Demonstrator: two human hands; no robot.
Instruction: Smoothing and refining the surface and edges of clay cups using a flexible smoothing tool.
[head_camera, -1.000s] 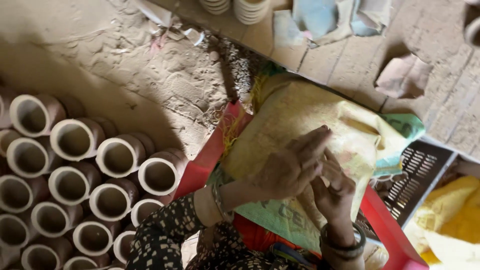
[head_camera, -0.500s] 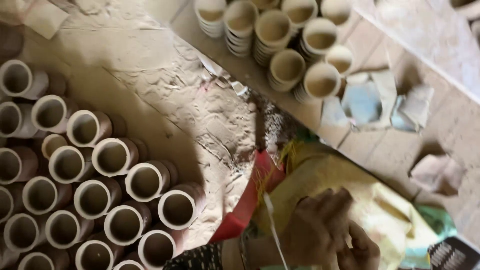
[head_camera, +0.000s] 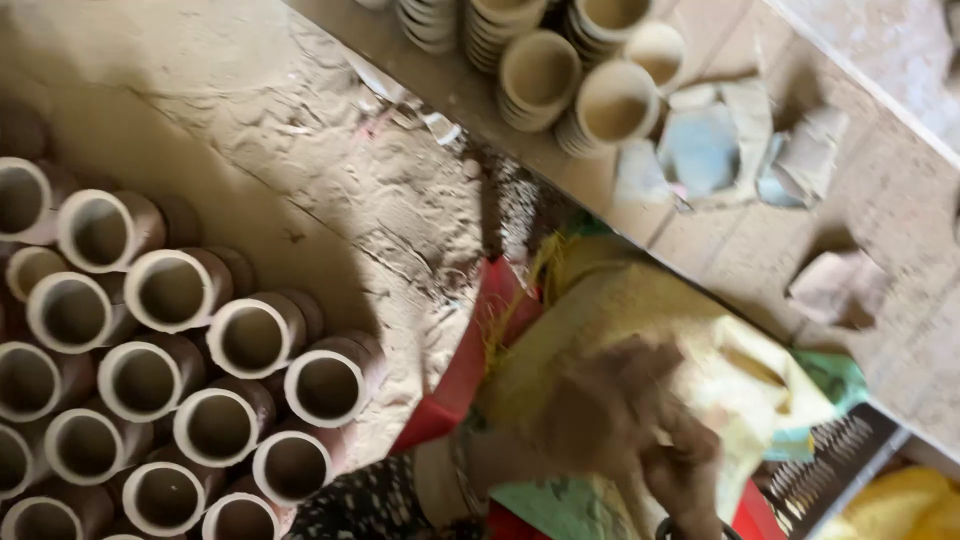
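At about five o'clock in the view, both hands press on a yellow woven sack (head_camera: 650, 330) draped over a red stand (head_camera: 462, 375): the left hand (head_camera: 590, 410) lies spread on the cloth, the right hand (head_camera: 690, 475) just beside it at four o'clock, its grip too blurred to tell. Clay pots (head_camera: 180, 360) lie stacked at nine o'clock, clay bowls (head_camera: 560, 60) at twelve.

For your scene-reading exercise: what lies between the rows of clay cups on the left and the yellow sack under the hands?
In the head view, between the clay cups and the yellow sack lie sandy ground and the red edge under the sack.
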